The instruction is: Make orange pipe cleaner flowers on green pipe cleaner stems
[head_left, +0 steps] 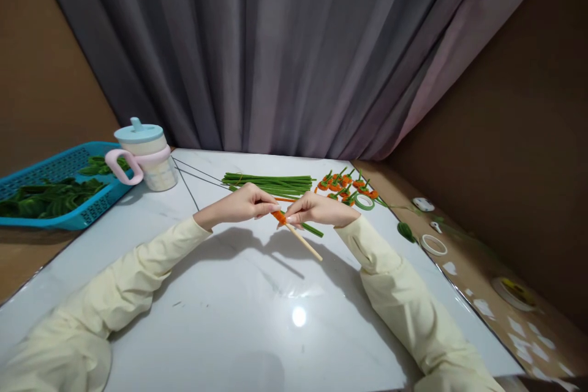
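An orange pipe-cleaner coil (278, 216) sits wound around the upper end of a thin wooden stick (304, 242), held in the air just above the white desk (239, 306), between the two hands. The left hand (243, 203) closes its fingertips on the coil from the left, and the right hand (316, 209) pinches it from the right, so the orange piece lies exactly where the two grips meet. The stick slants down and to the right out of that meeting point, its bare lower end free below the right hand. A green stem (312, 230) pokes out from under the right hand, close to the stick. Both arms wear pale yellow sleeves. Behind the hands, a bundle of green pipe cleaners (269, 184) lies flat on the desk, and to its right a cluster of small finished orange flowers (344, 187) with green stems, with a green tape roll (364, 201) beside them. At the far left corner stands a cup with a blue lid and pink handle (144, 156), next to a blue basket (55, 165) of green leaves. To the right, off the desk, white tape rings (433, 245) lie on brown cardboard.
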The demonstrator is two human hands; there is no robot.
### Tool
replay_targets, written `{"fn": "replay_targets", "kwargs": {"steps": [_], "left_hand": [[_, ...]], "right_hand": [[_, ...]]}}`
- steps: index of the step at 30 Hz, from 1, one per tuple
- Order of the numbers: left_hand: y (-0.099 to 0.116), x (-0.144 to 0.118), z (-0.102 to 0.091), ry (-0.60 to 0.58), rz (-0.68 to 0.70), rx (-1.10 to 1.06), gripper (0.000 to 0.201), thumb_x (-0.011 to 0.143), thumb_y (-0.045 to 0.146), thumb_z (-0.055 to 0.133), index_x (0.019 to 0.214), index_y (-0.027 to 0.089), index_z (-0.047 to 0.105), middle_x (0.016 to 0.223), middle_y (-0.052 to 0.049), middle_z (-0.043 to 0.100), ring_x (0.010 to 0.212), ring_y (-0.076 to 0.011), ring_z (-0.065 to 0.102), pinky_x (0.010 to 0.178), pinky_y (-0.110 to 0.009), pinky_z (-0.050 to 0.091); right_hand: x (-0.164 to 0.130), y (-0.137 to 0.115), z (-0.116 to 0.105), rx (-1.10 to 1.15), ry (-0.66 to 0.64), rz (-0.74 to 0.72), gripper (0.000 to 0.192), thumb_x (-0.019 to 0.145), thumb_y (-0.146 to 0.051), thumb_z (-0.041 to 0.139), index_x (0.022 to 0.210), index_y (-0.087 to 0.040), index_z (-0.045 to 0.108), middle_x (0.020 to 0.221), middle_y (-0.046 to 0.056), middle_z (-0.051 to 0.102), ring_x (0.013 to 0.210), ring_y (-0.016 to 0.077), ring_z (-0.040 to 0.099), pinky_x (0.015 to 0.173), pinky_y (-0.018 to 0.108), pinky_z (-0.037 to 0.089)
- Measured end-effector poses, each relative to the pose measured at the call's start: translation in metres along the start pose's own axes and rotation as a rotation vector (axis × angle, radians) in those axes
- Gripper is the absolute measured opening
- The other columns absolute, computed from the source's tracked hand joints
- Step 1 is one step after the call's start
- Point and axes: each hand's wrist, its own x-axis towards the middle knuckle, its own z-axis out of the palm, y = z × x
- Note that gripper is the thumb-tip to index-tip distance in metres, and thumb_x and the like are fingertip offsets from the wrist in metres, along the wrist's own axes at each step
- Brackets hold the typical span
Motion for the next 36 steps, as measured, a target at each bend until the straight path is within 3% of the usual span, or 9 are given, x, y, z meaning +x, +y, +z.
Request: {"fn": "replay_targets", "kwargs": {"steps": [6,10,15,19,22,26,30,33,36], "left_hand": [[0.008,-0.003,-0.001,0.039,0.083,0.033,0.034,0.086,0.032,0.046,0.075,0.010,0.070,0.047,0.005,0.037,0.043,-0.0064,0.031,0.042,-0.018,0.025],[0.010,-0.005,-0.002,0.061,0.177,0.154,0.033,0.087,0.029,0.045,0.077,0.011,0.070,0.050,0.002,0.047,0.046,-0.0073,0.040,0.047,-0.018,0.031],[0.011,-0.007,-0.004,-0.117,0.210,0.347,0.030,0.089,0.026,0.042,0.085,0.014,0.069,0.065,-0.002,0.060,0.059,-0.0108,0.052,0.058,-0.019,0.036],[0.013,-0.007,-0.003,-0.232,0.174,0.358,0.031,0.091,0.027,0.039,0.087,0.014,0.066,0.069,-0.002,0.060,0.059,-0.0107,0.052,0.055,-0.019,0.035],[0.015,-0.008,0.004,-0.249,0.154,0.351,0.036,0.093,0.035,0.034,0.088,0.017,0.065,0.066,0.000,0.058,0.056,-0.0102,0.052,0.053,-0.018,0.035],[0.016,-0.013,0.016,-0.188,0.168,0.418,0.034,0.092,0.044,0.037,0.096,0.022,0.062,0.064,0.002,0.056,0.051,-0.0093,0.048,0.048,-0.019,0.030],[0.010,-0.013,0.022,-0.092,0.252,0.466,0.030,0.092,0.038,0.039,0.091,0.020,0.063,0.062,0.002,0.056,0.050,-0.0088,0.045,0.049,-0.020,0.028],[0.006,-0.010,0.019,-0.047,0.290,0.373,0.029,0.091,0.033,0.043,0.082,0.015,0.064,0.057,0.002,0.052,0.048,-0.0077,0.044,0.049,-0.019,0.029],[0.008,-0.007,0.014,0.022,0.223,0.218,0.030,0.088,0.035,0.048,0.074,0.014,0.064,0.052,0.004,0.047,0.046,-0.0066,0.039,0.047,-0.019,0.027]], "right_hand": [[0.002,0.000,0.004,0.153,0.001,0.007,0.027,0.076,-0.032,0.059,0.076,-0.007,0.069,0.052,-0.004,0.047,0.052,0.0080,0.041,0.053,0.023,0.033],[0.004,0.004,0.007,0.230,-0.009,0.019,0.027,0.074,-0.031,0.059,0.080,-0.007,0.069,0.049,-0.005,0.046,0.050,0.0078,0.040,0.052,0.023,0.032],[0.007,0.010,0.011,0.244,-0.082,0.085,0.024,0.071,-0.028,0.061,0.080,-0.006,0.069,0.050,-0.004,0.049,0.049,0.0074,0.041,0.052,0.022,0.033],[0.008,0.011,0.014,0.236,-0.126,0.111,0.024,0.071,-0.028,0.061,0.077,-0.007,0.069,0.048,-0.005,0.048,0.049,0.0073,0.041,0.053,0.022,0.033],[0.008,0.013,0.014,0.226,-0.138,0.118,0.022,0.071,-0.029,0.062,0.076,-0.008,0.069,0.048,-0.005,0.047,0.050,0.0074,0.042,0.053,0.022,0.033],[0.008,0.017,0.013,0.214,-0.140,0.126,0.018,0.070,-0.027,0.063,0.069,-0.009,0.067,0.049,-0.005,0.049,0.050,0.0068,0.042,0.052,0.021,0.033],[0.006,0.015,0.010,0.213,-0.132,0.107,0.019,0.071,-0.029,0.065,0.070,-0.010,0.066,0.052,-0.004,0.054,0.053,0.0077,0.047,0.056,0.021,0.037],[0.001,0.008,0.004,0.216,-0.109,0.081,0.023,0.071,-0.030,0.066,0.083,-0.010,0.067,0.059,-0.002,0.060,0.059,0.0090,0.053,0.061,0.022,0.041],[-0.002,0.003,0.001,0.223,0.033,0.038,0.027,0.070,-0.034,0.068,0.083,-0.011,0.066,0.060,-0.001,0.061,0.055,0.0082,0.051,0.056,0.021,0.039]]}}
